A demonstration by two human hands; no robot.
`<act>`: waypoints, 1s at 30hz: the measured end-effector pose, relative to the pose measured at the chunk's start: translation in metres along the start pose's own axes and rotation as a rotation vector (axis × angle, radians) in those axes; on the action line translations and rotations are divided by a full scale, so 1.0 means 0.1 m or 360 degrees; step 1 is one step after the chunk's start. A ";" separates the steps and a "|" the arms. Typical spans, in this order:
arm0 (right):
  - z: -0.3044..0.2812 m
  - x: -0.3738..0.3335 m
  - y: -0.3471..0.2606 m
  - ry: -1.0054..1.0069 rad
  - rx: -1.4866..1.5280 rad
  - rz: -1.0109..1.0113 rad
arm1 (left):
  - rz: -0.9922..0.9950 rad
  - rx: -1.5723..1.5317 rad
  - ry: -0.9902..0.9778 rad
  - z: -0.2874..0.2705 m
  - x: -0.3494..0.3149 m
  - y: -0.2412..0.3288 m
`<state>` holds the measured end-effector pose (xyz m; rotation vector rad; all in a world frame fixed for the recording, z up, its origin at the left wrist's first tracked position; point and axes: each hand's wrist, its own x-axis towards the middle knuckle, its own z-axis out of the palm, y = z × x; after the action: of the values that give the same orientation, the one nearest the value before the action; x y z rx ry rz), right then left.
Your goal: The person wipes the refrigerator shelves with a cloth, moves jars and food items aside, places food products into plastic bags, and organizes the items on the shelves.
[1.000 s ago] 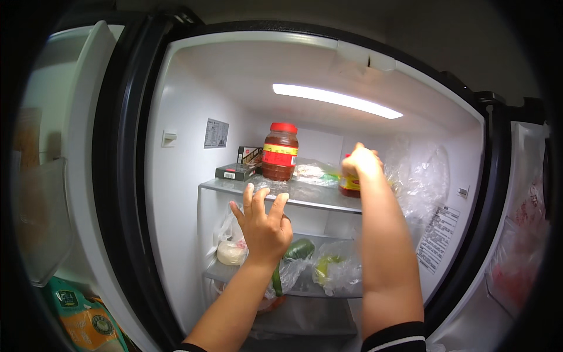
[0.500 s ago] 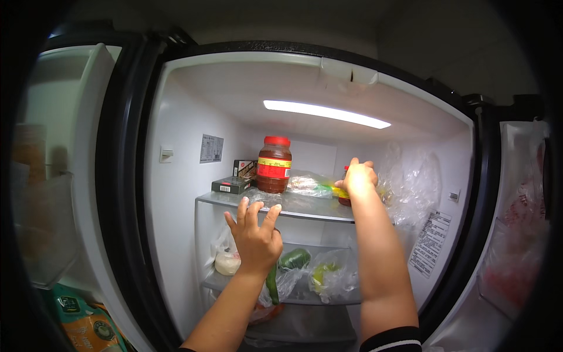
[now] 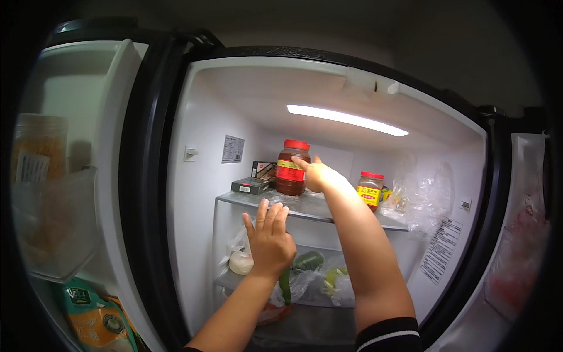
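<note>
A big red-lidded jar (image 3: 291, 178) of dark red contents stands upright on the top glass shelf (image 3: 319, 206) of an open fridge. My right hand (image 3: 317, 176) reaches to its right side, one finger stretched across the jar's front; whether it touches is hard to tell. The rest of that hand's fingers are partly hidden. My left hand (image 3: 271, 243) is raised before the shelf's front edge, fingers stretched and holding nothing. Farther right stands a smaller jar (image 3: 369, 192) with a red lid and yellow label. Left of the big jar lie flat dark boxes (image 3: 251, 186).
Crumpled clear plastic bags (image 3: 413, 199) fill the shelf's right end. On the lower shelf are a bagged pale round item (image 3: 241, 262), a green vegetable (image 3: 308, 261) and a bag with yellow-green produce (image 3: 335, 280). The loaded left door (image 3: 111, 117) stands open.
My right hand has moved left from the smaller jar to the big one, uncovering the smaller jar. My left hand stays raised by the shelf edge. The view has shifted slightly.
</note>
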<state>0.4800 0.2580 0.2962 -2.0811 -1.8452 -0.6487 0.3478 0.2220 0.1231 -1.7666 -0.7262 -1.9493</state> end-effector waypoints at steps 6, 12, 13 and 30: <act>-0.02 0.02 -0.27 0.0120 -0.0857 -0.0235 | 0.0070 0.0006 -0.0039 -0.05 0.01 -0.02; -0.02 0.03 -0.17 0.0107 -0.0637 -0.0046 | 0.0061 0.0013 -0.0032 -0.09 0.01 -0.05; -0.02 0.01 -0.17 0.0098 -0.0632 -0.0019 | 0.0054 0.0013 -0.0043 -0.10 0.02 -0.05; -0.07 -0.54 -0.02 0.0686 0.0497 0.0179 | -0.0387 -0.0416 -0.0089 -0.35 -0.12 0.23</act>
<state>0.4726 0.2087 0.2743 -1.6733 -1.4705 -0.6679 0.3356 0.1818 0.1115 -1.9699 -0.7649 -2.2505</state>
